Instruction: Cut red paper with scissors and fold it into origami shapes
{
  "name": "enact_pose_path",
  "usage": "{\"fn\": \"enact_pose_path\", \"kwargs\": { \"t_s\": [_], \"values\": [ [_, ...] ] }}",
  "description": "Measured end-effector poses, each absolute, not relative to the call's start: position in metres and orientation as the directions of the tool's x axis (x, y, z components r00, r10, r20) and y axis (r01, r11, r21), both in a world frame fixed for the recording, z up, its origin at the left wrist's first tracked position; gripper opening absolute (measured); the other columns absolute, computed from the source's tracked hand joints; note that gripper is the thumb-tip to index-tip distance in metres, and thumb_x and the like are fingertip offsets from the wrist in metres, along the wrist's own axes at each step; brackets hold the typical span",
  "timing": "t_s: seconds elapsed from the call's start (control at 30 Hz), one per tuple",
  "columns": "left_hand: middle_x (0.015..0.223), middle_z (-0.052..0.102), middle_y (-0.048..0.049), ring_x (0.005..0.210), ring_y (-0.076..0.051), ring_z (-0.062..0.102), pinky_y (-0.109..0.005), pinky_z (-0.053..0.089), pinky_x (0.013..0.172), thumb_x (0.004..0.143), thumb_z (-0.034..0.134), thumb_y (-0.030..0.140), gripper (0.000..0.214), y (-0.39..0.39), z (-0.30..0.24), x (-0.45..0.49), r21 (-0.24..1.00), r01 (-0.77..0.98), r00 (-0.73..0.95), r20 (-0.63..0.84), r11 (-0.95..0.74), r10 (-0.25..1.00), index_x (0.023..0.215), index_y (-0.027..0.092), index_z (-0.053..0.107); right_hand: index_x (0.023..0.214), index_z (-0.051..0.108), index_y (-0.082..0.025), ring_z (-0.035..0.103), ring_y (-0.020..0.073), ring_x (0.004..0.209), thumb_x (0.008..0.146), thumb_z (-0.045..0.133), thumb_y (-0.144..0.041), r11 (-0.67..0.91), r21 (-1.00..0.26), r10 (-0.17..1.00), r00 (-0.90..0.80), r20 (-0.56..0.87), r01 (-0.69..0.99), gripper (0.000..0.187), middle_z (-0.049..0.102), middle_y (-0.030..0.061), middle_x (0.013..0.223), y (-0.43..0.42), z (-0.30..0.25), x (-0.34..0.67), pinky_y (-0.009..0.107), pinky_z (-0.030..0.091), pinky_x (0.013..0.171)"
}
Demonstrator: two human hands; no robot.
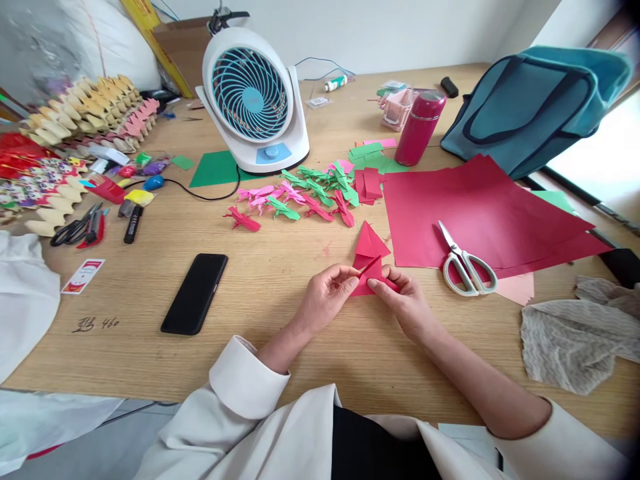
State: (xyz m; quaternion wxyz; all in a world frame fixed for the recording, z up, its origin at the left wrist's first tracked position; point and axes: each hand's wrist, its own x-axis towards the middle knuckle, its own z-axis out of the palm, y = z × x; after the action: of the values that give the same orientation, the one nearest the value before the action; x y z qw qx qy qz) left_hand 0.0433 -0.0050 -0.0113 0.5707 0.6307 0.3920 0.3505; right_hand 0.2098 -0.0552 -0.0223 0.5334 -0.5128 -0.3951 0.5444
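A partly folded piece of red paper (369, 241) lies on the table before me, its pointed end facing away. My left hand (330, 293) pinches a raised flap of it between thumb and fingers. On the near right side, my right hand (406, 299) grips the paper's edge, thumb on top. Just beyond the folded piece are several small paper figures (315, 190) in green, pink and red. To the right, white-handled scissors (463, 261) rest on large red paper sheets (425, 207).
A black phone (195, 293) lies left of my hands. A white fan (255, 93) stands at the back, near a red flask (421, 127) and a blue bag (530, 107). Grey cloth (575, 340) lies at the right edge, black scissors (77, 227) at the left.
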Motion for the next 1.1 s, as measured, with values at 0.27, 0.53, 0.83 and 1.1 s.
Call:
{"fn": "enact_pose_path", "kwargs": {
  "t_s": [0.27,0.53,0.83,1.1],
  "values": [
    [0.076,0.063,-0.0002,0.068,-0.011,0.056,-0.021,0.044,0.064,0.084,0.066,0.031,0.015,-0.0107,-0.0137,0.0475,0.981,0.134,0.443,0.069,-0.141,0.894,0.083,0.016,0.063,0.077,0.06,-0.021,0.056,0.0141,0.07,0.075,0.075,-0.044,-0.131,-0.964,0.977,0.137,-0.165,-0.231,0.028,0.064,-0.0001,0.077,-0.0539,-0.0215,0.21,0.027,0.047,0.07],
    [0.074,0.06,0.0002,0.069,-0.011,0.054,-0.021,0.041,0.065,0.085,0.059,0.019,0.009,-0.0073,-0.0176,0.0455,0.93,0.233,0.466,0.149,-0.283,0.872,0.077,0.016,0.063,0.08,0.068,-0.021,0.064,0.018,0.076,0.066,0.082,-0.043,-0.151,-0.969,0.986,0.034,-0.161,-0.196,0.03,0.071,0.0019,0.079,-0.0504,-0.02,0.2101,0.032,0.051,0.077],
    [0.068,0.057,0.0014,0.064,-0.01,0.051,-0.022,0.039,0.061,0.084,0.061,0.023,0.016,-0.0072,-0.0188,0.0443,0.926,0.254,0.429,0.152,-0.28,0.891,0.07,0.016,0.059,0.078,0.07,-0.02,0.063,0.0173,0.073,0.067,0.082,-0.038,-0.152,-0.973,0.978,0.115,-0.173,-0.176,0.024,0.072,0.002,0.077,-0.0494,-0.0193,0.2116,0.03,0.05,0.072],
    [0.068,0.057,0.0021,0.064,-0.009,0.052,-0.02,0.04,0.062,0.083,0.062,0.018,0.014,-0.0083,-0.0122,0.0445,0.907,0.251,0.448,0.199,-0.337,0.871,0.069,0.015,0.061,0.067,0.069,-0.018,0.057,0.0148,0.062,0.068,0.079,-0.039,-0.149,-0.981,0.981,0.107,-0.163,-0.125,0.023,0.067,0.001,0.066,-0.0497,-0.0151,0.2099,0.028,0.045,0.06]
  ]
}}
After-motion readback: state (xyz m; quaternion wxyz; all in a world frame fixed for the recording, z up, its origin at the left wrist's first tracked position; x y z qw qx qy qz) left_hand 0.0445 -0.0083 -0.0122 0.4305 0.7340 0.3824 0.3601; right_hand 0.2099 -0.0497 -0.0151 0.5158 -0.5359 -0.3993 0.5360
